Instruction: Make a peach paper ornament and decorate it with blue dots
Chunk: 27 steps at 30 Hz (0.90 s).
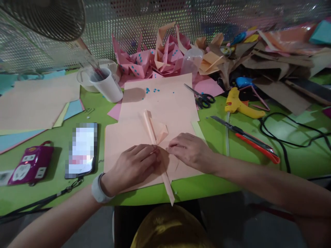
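Observation:
A folded peach paper piece lies at a slant over peach sheets, with a long narrow strip reaching past the table's front edge. A small pointed flap stands out on its right side. My left hand is closed, thumb and fingertips pinching the folded paper near its middle. Just to the right, my right hand has its fingers curled together close to the flap's base. What its fingertips hold, if anything, is hidden.
Right of the sheets lie a red box cutter, a yellow glue gun with a black cord, and scissors. To the left are a phone, a purple device and a white cup. Pink folded papers pile up behind.

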Available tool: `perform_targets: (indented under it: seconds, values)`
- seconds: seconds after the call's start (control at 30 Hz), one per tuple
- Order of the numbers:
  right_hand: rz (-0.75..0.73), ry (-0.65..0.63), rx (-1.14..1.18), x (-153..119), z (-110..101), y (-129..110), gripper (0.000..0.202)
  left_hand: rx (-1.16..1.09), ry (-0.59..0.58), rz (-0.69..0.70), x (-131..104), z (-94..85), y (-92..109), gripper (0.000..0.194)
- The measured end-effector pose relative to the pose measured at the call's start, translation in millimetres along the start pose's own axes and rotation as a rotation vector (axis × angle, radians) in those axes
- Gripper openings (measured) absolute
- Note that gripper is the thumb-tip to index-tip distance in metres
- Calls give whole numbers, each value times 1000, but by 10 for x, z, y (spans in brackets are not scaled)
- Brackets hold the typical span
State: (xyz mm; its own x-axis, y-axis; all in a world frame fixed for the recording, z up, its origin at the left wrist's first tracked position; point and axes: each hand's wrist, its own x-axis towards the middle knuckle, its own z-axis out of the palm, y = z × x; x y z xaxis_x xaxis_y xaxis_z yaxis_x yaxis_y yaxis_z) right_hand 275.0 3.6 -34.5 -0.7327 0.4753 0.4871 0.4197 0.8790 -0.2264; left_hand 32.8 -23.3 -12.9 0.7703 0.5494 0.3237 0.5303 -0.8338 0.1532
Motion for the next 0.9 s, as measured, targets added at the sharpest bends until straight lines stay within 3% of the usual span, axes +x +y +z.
perform_targets:
  seconds: [0.1,0.37,0.6,0.9]
  values:
    - [-50,-13,-64,3,-10,10,19,-2,12,0,8,3,-2,15]
    - [98,-4,47,41,5,38,15,-14,-1,-17,-9,5,-12,13]
    - [99,-16,122,41,-11,54,15,-6,-8,-29,-3,7,-7,14]
    - [-128,-74,-132,35,-75,61,20,-14,8,-22,3,20,-11,14]
